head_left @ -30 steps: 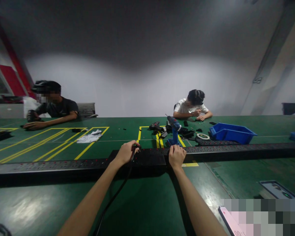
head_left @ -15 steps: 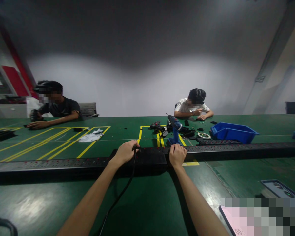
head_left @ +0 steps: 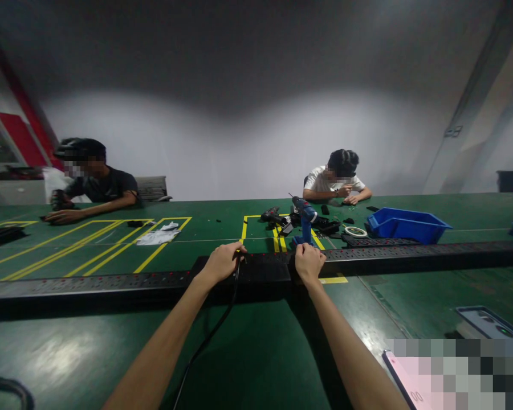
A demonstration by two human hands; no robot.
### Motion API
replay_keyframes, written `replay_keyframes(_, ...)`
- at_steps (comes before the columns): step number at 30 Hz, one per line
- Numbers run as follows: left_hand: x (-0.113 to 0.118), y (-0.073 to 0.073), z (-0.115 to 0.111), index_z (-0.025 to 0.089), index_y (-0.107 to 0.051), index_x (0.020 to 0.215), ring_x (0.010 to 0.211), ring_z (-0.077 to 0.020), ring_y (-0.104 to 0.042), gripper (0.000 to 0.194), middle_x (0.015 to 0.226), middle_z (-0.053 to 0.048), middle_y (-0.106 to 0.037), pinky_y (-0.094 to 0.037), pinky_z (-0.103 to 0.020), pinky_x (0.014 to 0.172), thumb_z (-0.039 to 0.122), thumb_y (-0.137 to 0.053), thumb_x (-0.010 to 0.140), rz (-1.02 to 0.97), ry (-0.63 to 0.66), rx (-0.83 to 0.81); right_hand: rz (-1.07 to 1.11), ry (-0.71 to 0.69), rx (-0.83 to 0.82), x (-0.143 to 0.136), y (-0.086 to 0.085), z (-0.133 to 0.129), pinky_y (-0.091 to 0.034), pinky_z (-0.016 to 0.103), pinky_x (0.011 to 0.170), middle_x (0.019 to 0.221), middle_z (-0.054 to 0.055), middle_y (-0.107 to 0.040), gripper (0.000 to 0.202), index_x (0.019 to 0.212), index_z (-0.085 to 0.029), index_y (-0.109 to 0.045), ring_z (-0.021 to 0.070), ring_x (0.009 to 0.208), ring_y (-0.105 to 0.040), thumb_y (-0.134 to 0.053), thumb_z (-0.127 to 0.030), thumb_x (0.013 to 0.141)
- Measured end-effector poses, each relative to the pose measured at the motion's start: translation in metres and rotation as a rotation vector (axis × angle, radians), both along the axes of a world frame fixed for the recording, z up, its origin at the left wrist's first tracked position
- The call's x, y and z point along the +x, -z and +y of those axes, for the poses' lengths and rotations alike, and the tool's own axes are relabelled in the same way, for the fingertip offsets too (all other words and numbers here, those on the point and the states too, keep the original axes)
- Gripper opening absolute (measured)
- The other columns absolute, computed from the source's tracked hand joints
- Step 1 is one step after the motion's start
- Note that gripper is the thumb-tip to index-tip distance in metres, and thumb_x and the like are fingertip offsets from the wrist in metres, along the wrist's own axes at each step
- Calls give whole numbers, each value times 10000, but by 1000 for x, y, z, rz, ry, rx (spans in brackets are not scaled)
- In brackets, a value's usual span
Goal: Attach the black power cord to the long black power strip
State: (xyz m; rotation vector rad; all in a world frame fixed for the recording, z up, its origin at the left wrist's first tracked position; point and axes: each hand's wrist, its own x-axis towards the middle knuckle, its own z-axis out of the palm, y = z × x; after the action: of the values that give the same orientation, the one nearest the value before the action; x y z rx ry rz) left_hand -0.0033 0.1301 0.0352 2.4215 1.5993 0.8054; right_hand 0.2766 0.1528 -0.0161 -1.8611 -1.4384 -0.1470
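Note:
A long black power strip (head_left: 367, 259), dotted with red, runs across the table from side to side, with a thicker box-like section (head_left: 260, 273) at its middle. My left hand (head_left: 223, 263) is closed over the left part of that section, its fingers pinching a thin black cable (head_left: 222, 320) that hangs toward me. What the cable ends in is hidden by my fingers. My right hand (head_left: 309, 262) is closed on the strip just right of the thick section. A blue cordless drill (head_left: 305, 219) stands right behind my right hand.
Behind the strip lie a second drill (head_left: 273, 216), black parts, a pale tape ring (head_left: 355, 232) and a blue bin (head_left: 406, 226). White paper (head_left: 158, 234) lies left. Two people sit across the green table (head_left: 89, 353). Phones (head_left: 404, 376) are at front right, a thick black cable (head_left: 8, 385) at front left.
My left hand has shifted slightly to the right along the strip, the cable's upper end moving with it. My right hand stays at about the same place on the strip.

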Motion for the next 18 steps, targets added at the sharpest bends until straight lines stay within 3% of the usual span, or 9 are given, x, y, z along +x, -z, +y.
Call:
replay_keyframes(3,-7,2,1,267,-665,997,940,-215,-671,198,1023,-21,-722,-494,-312,834,237,-632,805,-4,-14,1,48,-183,-10,-10,-21,2,-306,335,848,985,74,-685,285,926,-190,-655,216,934,-573,-393,-300,929)
replay_keyframes(6,-13,5,-1,264,-657,991,952,-224,-668,180,1037,-25,-718,-489,-316,835,253,-621,815,2,-17,19,64,-568,-26,-34,-36,1,-368,265,799,996,30,-688,259,1041,-224,-645,174,907,-598,-434,-221,892)
replay_keyframes(9,-14,7,-3,267,-646,1004,969,-225,-658,189,1051,-24,-714,-486,-317,827,227,-583,831,25,8,55,26,-880,-95,-68,-36,-7,-396,237,804,1017,17,-683,342,1116,-235,-627,158,920,-601,-412,-140,867)
replay_keyframes(13,-11,9,-4,233,-655,942,993,-231,-633,145,1002,-50,-713,-420,-391,984,209,-585,817,73,22,169,-120,-832,-119,-99,-19,-23,-387,295,882,1162,69,-635,477,1250,-211,-546,210,1043,-550,-457,-91,797)
replay_keyframes(16,-6,10,-4,221,-654,929,982,-210,-631,158,995,-40,-712,-290,-435,1115,167,-554,819,66,78,233,-166,-775,-120,-103,-12,-29,-372,325,915,1233,86,-597,588,1348,-204,-455,223,1079,-518,-463,-74,775)
replay_keyframes(18,-1,11,-5,224,-654,960,982,-198,-634,212,1017,-35,-709,-294,-422,1121,134,-522,820,53,112,234,-160,-786,-132,-101,-12,-29,-369,317,926,1259,79,-587,603,1352,-203,-457,213,1072,-519,-447,-54,768)
